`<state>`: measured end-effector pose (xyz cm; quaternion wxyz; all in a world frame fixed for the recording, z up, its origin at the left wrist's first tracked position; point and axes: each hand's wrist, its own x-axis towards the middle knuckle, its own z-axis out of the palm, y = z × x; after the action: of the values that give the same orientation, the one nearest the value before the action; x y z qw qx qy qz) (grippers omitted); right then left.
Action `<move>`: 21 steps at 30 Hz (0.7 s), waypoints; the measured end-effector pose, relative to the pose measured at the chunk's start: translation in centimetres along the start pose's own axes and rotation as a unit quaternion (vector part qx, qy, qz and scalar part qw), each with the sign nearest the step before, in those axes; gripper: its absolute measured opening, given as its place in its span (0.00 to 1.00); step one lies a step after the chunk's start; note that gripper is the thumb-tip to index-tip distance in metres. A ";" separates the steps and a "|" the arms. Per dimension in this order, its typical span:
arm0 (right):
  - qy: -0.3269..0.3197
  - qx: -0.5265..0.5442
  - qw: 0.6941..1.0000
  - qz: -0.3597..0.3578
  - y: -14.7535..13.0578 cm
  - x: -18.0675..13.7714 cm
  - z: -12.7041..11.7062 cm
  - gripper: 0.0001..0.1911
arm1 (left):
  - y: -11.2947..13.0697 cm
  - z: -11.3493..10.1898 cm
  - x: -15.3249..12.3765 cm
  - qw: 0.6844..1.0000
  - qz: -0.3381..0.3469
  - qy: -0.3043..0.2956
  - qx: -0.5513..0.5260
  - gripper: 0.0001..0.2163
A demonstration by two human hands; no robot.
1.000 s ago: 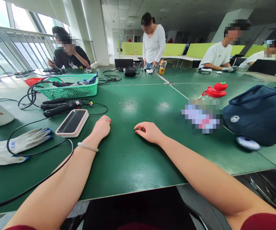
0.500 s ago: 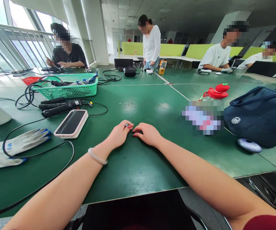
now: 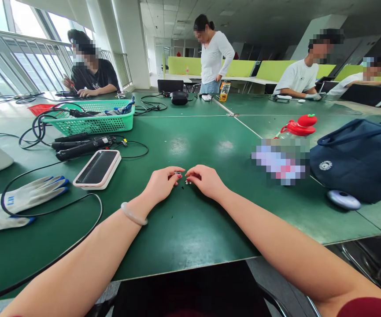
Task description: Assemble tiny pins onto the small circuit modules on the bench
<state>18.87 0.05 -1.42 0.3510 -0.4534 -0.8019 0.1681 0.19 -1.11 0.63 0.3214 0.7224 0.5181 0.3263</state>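
Over the green tabletop (image 3: pixel 190 229), my left hand (image 3: pixel 161 184) pinches a small dark-and-silver piece (image 3: pixel 177 173) between thumb and fingers. Close beside it, fingertips a short gap apart, is my right hand (image 3: pixel 207 181). At its thumb and fingertips shows a tiny silvery piece (image 3: pixel 188 182), which it seems to pinch. Both pieces are too small to name by kind. A black speck (image 3: pixel 183 188) lies on the table just below the fingers. A pale bangle (image 3: pixel 134 215) circles my left wrist.
Left of my hands lie a phone (image 3: pixel 97 169), a work glove (image 3: pixel 33 197), black cables and black hand tools (image 3: pixel 84 147) before a green basket (image 3: pixel 94 121). On the right are a red-lidded bottle (image 3: pixel 297 127), a navy bag (image 3: pixel 358 163) and an oval object (image 3: pixel 344 199). Several people are around the table.
My hands have drawn slightly apart, and the tiny silvery piece now shows at my right fingertips. The standing person across the table has shifted right, an arm now bent at the hip.
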 end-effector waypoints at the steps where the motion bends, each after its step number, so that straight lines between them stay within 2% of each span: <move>1: 0.010 0.014 1.000 0.006 0.1 0.0 0.1 0.04 | 0.0 0.0 0.0 1.000 0.000 0.002 -0.004 0.14; 5: 0.018 0.118 0.992 0.048 0.2 -0.1 0.4 0.06 | -0.3 0.2 0.2 0.999 0.006 0.006 -0.041 0.15; 10: 0.017 0.271 0.955 0.117 0.1 0.1 0.5 0.06 | -0.7 0.5 0.3 0.997 0.010 0.002 -0.079 0.15; 13: 0.017 0.322 0.936 0.137 0.3 0.2 0.5 0.05 | -0.7 0.5 0.3 0.998 0.016 0.005 -0.056 0.16; 16: 0.016 0.342 0.930 0.134 0.6 0.3 0.5 0.07 | -0.4 0.3 0.2 0.999 0.036 0.016 0.004 0.16; 21: 0.015 0.288 0.951 0.112 0.8 0.1 0.5 0.10 | 0.1 0.1 0.0 0.998 0.039 0.021 0.038 0.16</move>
<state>18.94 0.60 -2.20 0.4570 -0.4227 -0.6583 0.4232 0.30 -1.13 0.62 0.2703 0.7467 0.5081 0.3335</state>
